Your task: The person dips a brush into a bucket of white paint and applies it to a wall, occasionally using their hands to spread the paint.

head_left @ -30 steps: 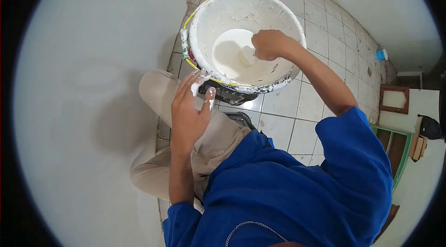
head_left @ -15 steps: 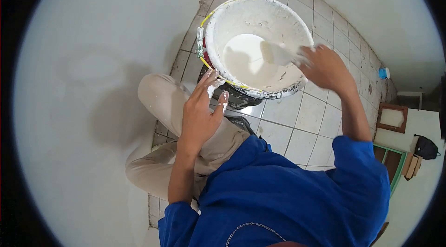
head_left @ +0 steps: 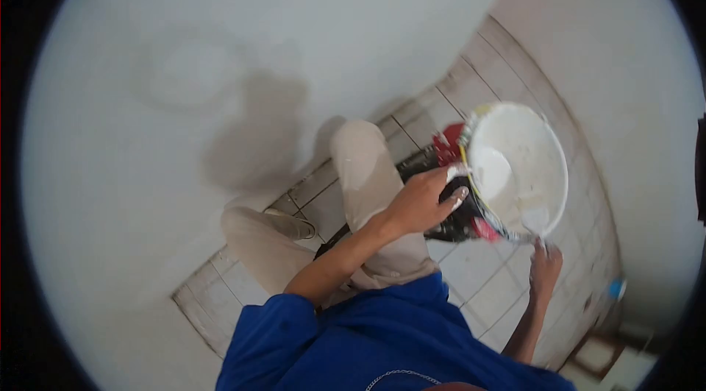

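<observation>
A paint-smeared bucket (head_left: 540, 152) stands to the right of my knees, with white paint (head_left: 491, 176) pooled inside. My left hand (head_left: 423, 203) has its fingertips at the bucket's near left rim, thumb held apart; white paint marks the fingers. Closed around the handle of a paintbrush (head_left: 535, 219) is my right hand (head_left: 545, 266), just outside the lower rim. The brush head lies inside the bucket, against the wall by that rim, somewhat blurred. A yellow-sleeved wire handle (head_left: 464, 157) hangs along the bucket's left side.
A pale wall (head_left: 147, 170) runs close along my left, and another wall (head_left: 625, 97) rises on the right. Tiled floor (head_left: 471, 281) lies between them. A small blue object (head_left: 616, 288) sits by the right wall. My bent legs (head_left: 368, 170) are beside the bucket.
The view has turned, so the bucket appears lower and further right. The brush has moved from the middle of the bucket to its near rim. My left hand stays at the rim.
</observation>
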The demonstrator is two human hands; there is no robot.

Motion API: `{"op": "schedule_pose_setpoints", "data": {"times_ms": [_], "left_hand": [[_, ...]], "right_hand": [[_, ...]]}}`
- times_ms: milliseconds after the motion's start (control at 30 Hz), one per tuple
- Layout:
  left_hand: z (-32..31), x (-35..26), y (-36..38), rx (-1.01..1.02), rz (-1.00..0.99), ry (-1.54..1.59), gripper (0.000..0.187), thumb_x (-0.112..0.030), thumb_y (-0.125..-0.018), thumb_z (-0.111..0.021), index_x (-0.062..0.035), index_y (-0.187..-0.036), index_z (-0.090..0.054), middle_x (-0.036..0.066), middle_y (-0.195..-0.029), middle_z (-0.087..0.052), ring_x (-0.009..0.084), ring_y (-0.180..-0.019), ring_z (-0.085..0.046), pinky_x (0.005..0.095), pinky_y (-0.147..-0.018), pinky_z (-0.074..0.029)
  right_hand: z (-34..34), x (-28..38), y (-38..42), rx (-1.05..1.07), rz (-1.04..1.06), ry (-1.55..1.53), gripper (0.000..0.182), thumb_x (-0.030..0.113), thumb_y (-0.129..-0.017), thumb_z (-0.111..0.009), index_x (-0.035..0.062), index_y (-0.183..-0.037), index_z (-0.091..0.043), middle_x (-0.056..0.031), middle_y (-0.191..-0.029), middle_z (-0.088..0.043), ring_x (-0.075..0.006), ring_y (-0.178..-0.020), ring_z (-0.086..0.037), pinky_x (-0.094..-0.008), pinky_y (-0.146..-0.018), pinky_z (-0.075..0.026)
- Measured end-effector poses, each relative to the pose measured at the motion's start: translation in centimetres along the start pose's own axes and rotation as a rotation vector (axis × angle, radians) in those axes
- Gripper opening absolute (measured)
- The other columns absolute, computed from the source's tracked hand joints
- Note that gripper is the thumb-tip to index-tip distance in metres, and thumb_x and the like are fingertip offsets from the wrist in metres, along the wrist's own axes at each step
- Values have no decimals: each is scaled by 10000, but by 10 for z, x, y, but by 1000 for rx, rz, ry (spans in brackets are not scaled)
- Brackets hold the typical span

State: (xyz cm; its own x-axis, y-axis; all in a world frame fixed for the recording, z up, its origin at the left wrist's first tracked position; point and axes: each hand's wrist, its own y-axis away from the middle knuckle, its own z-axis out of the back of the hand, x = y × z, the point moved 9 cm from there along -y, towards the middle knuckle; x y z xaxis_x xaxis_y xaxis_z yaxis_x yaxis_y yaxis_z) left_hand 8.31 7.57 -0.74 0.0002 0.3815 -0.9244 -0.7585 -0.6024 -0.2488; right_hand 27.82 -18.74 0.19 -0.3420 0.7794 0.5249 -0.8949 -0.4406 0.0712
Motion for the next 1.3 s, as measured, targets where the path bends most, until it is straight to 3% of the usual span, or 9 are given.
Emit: {"op": "schedule_pose_setpoints", "data": {"times_ms": [33, 133, 267, 333, 533, 700, 800, 1100, 1300], "left_hand": [[13, -2, 5, -88, -62, 43, 295, -191, -866, -602, -46, -1121, -568, 155, -988, -647, 282, -773, -634, 358, -668, -505], [62, 16, 35, -291, -38, 184, 184, -97, -869, -581, -2, -1025, -599, 120, -960, -660, 190, -847, -640, 286, -785, -488], [139, 55, 95, -598, 33, 78, 159, -21, -867, -538, 3, -1018, -582, 96, -925, -657, 159, -878, -636, 283, -791, -485], [172, 75, 129, -734, 125, 88, 168, -12, -861, -537, 12, -1023, -572, 96, -914, -654, 157, -875, -635, 285, -799, -484], [231, 111, 222, -1044, 190, 81, 179, 56, -853, -488, 52, -1019, -556, 119, -940, -636, 180, -913, -628, 283, -818, -479], [242, 95, 244, -1061, 254, -46, 311, 136, -811, -380, 50, -1070, -530, 102, -965, -597, 199, -927, -601, 324, -885, -459], [245, 113, 249, -1068, 239, 80, 303, 128, -809, -388, 39, -1052, -547, 105, -964, -598, 196, -925, -604, 314, -879, -459], [208, 209, 269, -1074, 455, 112, 147, -4, -872, -475, 27, -979, -571, 81, -868, -630, 135, -821, -593, 256, -772, -451], [203, 229, 267, -1046, 422, 189, 165, 12, -843, -478, 27, -974, -577, 77, -864, -642, 144, -778, -582, 258, -729, -447]], "right_hand": [[-1, -10, -7, 3, -108, -136, 306, 274, -862, -598, -18, -950, -618, -44, -645, -546, -136, -631, -528, -280, -529, -409], [-6, -2, -22, -58, -203, -546, 323, 303, -867, -592, 1, -983, -600, -31, -727, -579, -112, -646, -542, -238, -511, -408], [-46, 79, -25, -138, 2, -1064, 361, 311, -853, -608, 18, -1058, -557, -91, -981, -590, -140, -750, -578, -256, -595, -466], [-80, 137, -16, 63, 102, -1065, 349, 283, -871, -586, 37, -1114, -540, -89, -1070, -567, -143, -859, -565, -262, -668, -468], [-176, 307, 56, 519, 244, -1183, 219, 170, -891, -587, -20, -983, -642, -12, -806, -605, -47, -670, -510, -210, -558, -408], [-166, 407, 115, 714, 431, -1292, 207, 185, -908, -567, -9, -925, -635, 17, -746, -577, -35, -627, -465, -213, -544, -395], [-181, 448, 133, 601, 585, -1190, 208, 192, -914, -559, -5, -899, -625, 19, -704, -555, -36, -603, -456, -215, -514, -376], [-296, 354, 130, 737, 346, -1076, 186, 217, -924, -557, 77, -806, -589, 86, -595, -427, 1, -503, -356, -193, -428, -257], [-197, 437, 132, 626, 546, -1236, 210, 161, -925, -538, -11, -814, -587, 51, -625, -459, -30, -573, -378, -220, -496, -310]]}}
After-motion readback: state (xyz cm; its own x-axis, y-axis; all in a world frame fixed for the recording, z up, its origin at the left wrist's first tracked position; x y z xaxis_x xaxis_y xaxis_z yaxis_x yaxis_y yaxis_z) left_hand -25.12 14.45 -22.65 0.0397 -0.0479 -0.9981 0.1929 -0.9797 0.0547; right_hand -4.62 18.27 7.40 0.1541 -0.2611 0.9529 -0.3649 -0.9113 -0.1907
